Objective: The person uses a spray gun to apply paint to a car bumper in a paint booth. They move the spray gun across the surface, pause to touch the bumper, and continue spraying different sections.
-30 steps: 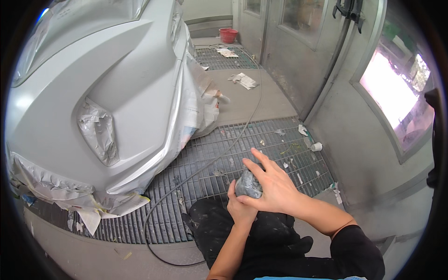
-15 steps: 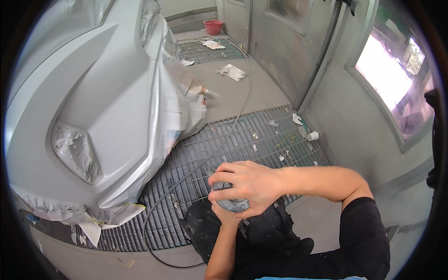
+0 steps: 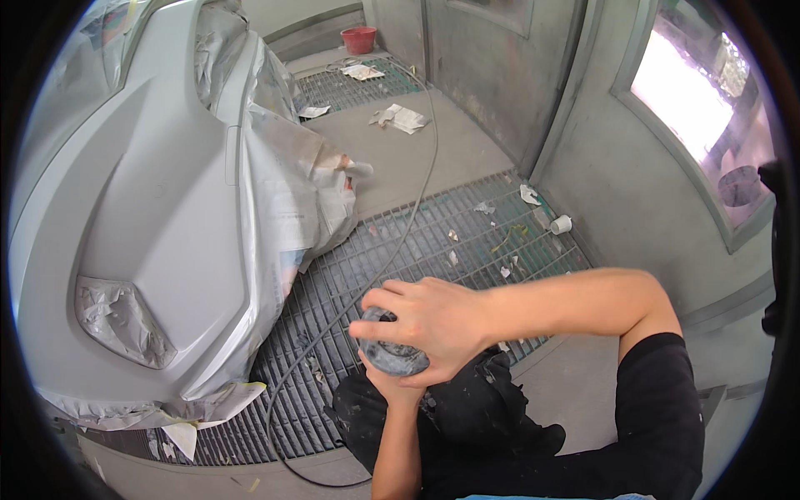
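Observation:
A round grey container (image 3: pixel 388 357), smeared and dull like a paint cup, is held in front of my knees. My right hand (image 3: pixel 446 325) reaches over it from the right, with its fingers spread around the top and rim. Underneath, my left hand (image 3: pixel 395 387) supports the container; most of its fingers are hidden behind it. To the left stands a large grey bumper-like car panel (image 3: pixel 167 225), its edges and openings covered with masking film (image 3: pixel 117 321) and paper.
A thin dark hose (image 3: pixel 340 317) snakes over the floor grating (image 3: pixel 400 242). Scraps of paper (image 3: pixel 400 118) and a small white cup (image 3: pixel 561 224) lie about. A red tub (image 3: pixel 359 40) stands at the back. Grey walls with a window (image 3: pixel 692 100) close off the right side.
My hands and the container have shifted slightly left, and the container shows more of its side. The view has turned a little, so the panel appears lower and further left.

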Demonstrator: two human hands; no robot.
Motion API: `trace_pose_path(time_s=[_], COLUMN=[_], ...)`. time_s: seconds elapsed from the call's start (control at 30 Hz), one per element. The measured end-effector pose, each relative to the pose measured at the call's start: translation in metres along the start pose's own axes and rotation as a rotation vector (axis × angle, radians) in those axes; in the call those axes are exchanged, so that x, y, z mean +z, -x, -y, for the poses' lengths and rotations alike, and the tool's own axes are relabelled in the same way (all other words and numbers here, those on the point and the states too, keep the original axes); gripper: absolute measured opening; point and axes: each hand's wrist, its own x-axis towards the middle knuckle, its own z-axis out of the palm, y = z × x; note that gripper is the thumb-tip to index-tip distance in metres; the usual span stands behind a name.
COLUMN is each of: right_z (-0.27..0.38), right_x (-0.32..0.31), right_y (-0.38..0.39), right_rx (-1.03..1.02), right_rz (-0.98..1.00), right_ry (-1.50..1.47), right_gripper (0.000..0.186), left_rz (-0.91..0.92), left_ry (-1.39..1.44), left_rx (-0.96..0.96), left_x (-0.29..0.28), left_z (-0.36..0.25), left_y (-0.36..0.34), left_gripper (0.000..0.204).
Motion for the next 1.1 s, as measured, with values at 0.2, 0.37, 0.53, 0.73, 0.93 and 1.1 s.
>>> trace_pose_path(time_s=[0.2,0.37,0.53,0.73,0.93,1.1], right_z=[-0.029,-0.040,-0.052,-0.048,-0.034,0.001], right_x=[-0.019,-0.023,-0.003,0.014,-0.003,-0.013], right_y=[-0.038,-0.032,-0.023,0.007,0.013,0.006], right_rx=[-0.404,-0.354,0.074,0.336,0.051,0.058], right_rz=[0.271,0.357,0.026,-0.539,-0.199,0.003], right_ry=[-0.148,-0.466,-0.965,-1.933,-0.541,0.015], right_gripper=[0.068,0.076,0.100,0.111,0.097,0.084], left_rz=[0.147,0.165,0.164,0.074,0.054,0.034], left_ry=[0.184,0.249,0.243,0.437,0.081,0.427], left_rx=[-0.042,-0.092,-0.034,-0.076,0.145,-0.223], left_x=[0.004,0.008,0.007,0.008,0.008,0.017], left_z=[0.025,0.036,0.046,0.062,0.040,0.006], left_y=[0.011,0.020,0.015,0.010,-0.007,-0.016], left_gripper=[0.087,0.082,0.077,0.055,0.077,0.107])
